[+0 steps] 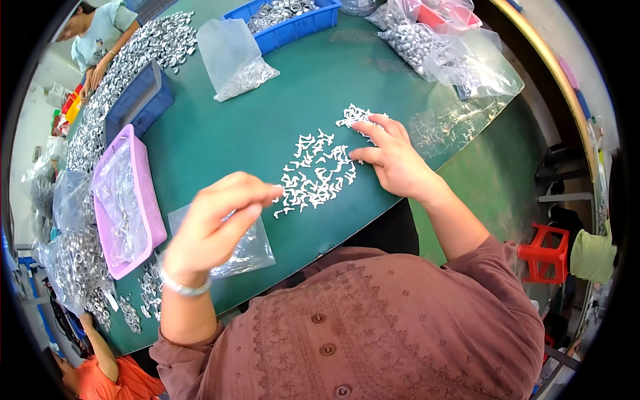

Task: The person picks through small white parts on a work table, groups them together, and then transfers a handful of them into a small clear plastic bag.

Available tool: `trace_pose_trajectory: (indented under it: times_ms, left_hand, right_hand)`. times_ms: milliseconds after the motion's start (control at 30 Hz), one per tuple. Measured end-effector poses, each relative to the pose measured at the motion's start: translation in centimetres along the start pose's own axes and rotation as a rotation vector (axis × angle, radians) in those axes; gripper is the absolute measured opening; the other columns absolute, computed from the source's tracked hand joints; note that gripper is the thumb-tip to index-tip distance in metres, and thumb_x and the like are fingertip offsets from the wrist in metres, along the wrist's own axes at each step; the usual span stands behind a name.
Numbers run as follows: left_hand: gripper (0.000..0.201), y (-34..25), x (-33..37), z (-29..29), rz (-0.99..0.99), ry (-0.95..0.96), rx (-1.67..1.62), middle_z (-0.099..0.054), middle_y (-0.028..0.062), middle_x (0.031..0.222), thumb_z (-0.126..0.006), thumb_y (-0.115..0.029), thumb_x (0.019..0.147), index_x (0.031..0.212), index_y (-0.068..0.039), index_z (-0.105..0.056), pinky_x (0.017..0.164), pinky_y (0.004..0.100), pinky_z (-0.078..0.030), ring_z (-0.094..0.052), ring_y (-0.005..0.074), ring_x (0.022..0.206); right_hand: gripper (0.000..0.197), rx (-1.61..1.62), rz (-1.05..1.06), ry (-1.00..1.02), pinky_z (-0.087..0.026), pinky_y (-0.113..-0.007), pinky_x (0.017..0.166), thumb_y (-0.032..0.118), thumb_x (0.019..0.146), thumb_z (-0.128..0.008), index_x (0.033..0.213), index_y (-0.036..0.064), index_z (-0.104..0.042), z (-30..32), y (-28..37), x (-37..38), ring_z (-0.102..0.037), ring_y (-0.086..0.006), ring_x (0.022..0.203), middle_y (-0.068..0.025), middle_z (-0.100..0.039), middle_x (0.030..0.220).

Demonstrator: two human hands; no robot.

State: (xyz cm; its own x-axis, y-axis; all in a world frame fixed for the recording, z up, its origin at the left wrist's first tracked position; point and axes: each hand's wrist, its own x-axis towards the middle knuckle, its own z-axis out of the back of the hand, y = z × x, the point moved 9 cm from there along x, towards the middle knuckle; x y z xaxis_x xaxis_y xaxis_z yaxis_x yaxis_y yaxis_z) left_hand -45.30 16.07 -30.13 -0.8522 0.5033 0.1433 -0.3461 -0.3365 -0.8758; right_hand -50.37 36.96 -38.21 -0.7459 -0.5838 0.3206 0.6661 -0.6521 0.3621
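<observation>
Small white curved pieces (313, 175) lie spread over the green tabletop in front of me, with a denser heap of the same pieces (355, 116) just beyond. My left hand (217, 217), slightly blurred, is at the near left edge of the spread. Its thumb and fingers are drawn together in a pinch, and whatever lies between them is too small to make out. Over the right side of the pieces, my right hand (393, 157) has its fingers apart, touching or just above the heap. Beneath my left hand lies a clear plastic bag (248, 250).
A purple basket (152, 220) with plastic bags stands left, beside a blue bin (143, 100) and heaped metal parts (127, 73). Farther back are a bag of parts (233, 57), a blue tray (300, 27) and more filled bags (407, 47). Two other people work along the table's left.
</observation>
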Motion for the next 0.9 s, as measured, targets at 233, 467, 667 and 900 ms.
trace_pose_trajectory:
  times_ms: [233,467,667,900]
  left_hand:
    - [0.028,7.1,2.2,-3.4,0.114,-0.005,0.195,-0.059,0.0098,0.097,-0.055,0.0,0.088,0.114,-0.002,-0.066,0.076,0.0302,-0.047,-0.058,0.0213,0.086]
    - [0.024,8.5,9.2,-4.6,0.068,-0.151,0.406,-0.061,0.0106,0.094,-0.065,-0.009,0.084,0.108,-0.004,-0.069,0.076,0.0335,-0.049,-0.06,0.0242,0.083]
    - [0.023,9.4,13.4,-6.4,0.073,-0.205,0.493,-0.06,0.0112,0.097,-0.07,-0.01,0.08,0.102,-0.005,-0.07,0.083,0.0376,-0.048,-0.059,0.029,0.095]
    - [0.013,9.9,14.3,-6.7,0.079,-0.19,0.515,-0.059,0.0108,0.094,-0.072,-0.008,0.076,0.086,-0.003,-0.066,0.084,0.0378,-0.048,-0.057,0.0294,0.096]
  right_hand:
    - [0.024,-0.072,-0.009,-0.07,-0.031,-0.05,0.107,0.003,0.078,-0.062,0.099,0.0074,-0.072,0.2,-1.3,1.9,-0.04,-0.0365,0.13,-0.0135,-0.053,0.132]
    - [0.014,-0.206,-0.103,-0.112,-0.031,-0.053,0.105,0.011,0.08,-0.068,0.093,0.0071,-0.072,-1.0,-3.8,4.6,-0.042,-0.0359,0.128,-0.0138,-0.055,0.13]
    - [0.009,-0.122,-0.01,-0.188,-0.033,-0.052,0.103,0.007,0.078,-0.066,0.086,0.0063,-0.069,-1.0,-3.4,4.8,-0.046,-0.0365,0.125,-0.0141,-0.059,0.124]
    - [0.01,-0.094,0.033,-0.14,-0.033,-0.054,0.104,0.005,0.077,-0.064,0.086,0.005,-0.068,-1.1,-3.4,5.1,-0.043,-0.0364,0.128,-0.0152,-0.056,0.128]
